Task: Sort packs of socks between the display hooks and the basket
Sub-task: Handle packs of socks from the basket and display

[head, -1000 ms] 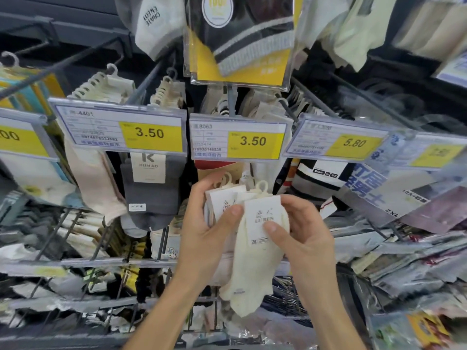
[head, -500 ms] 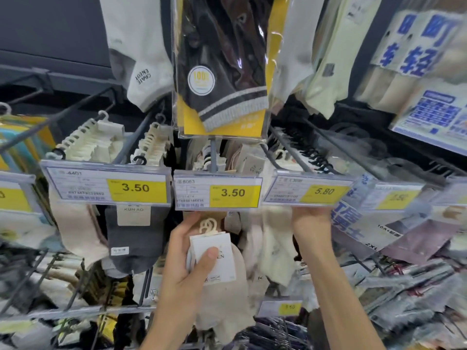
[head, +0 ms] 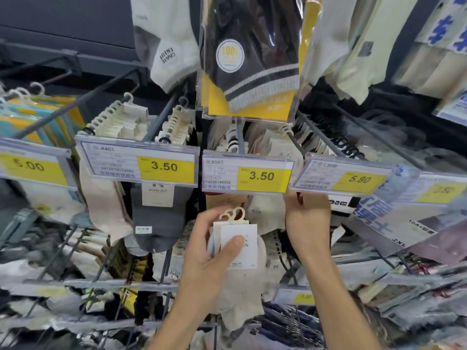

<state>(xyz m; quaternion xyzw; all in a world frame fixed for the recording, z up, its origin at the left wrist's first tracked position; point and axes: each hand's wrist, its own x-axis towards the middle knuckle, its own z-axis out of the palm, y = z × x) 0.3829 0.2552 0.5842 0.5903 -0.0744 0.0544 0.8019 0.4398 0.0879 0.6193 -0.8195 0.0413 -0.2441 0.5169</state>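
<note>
My left hand [head: 206, 261] grips a small stack of cream sock packs [head: 240, 253] by their white card labels, thumb pressed on the front card, the cream plastic hangers [head: 233, 214] sticking up. This stack sits below the middle 3.50 price tag [head: 247, 175]. My right hand [head: 307, 223] reaches up under the 5.80 price tag [head: 341, 176]; its fingertips are hidden behind the tags. Cream socks [head: 262, 215] hang on the middle display hook [head: 240, 140] between my hands. No basket is in view.
Rows of hooks carry socks: pink and grey pairs [head: 151, 223] under the left 3.50 tag [head: 137, 164], and a black and yellow pack [head: 249, 66] hangs from above. Bagged packs [head: 404, 286] crowd the right side. Lower wire racks [head: 101, 281] hold more socks.
A second ago both hands held the packs together. My right hand has since lifted a cream pair to the hooks and stays up there; my left hand keeps the stack. My view tilted upward.
</note>
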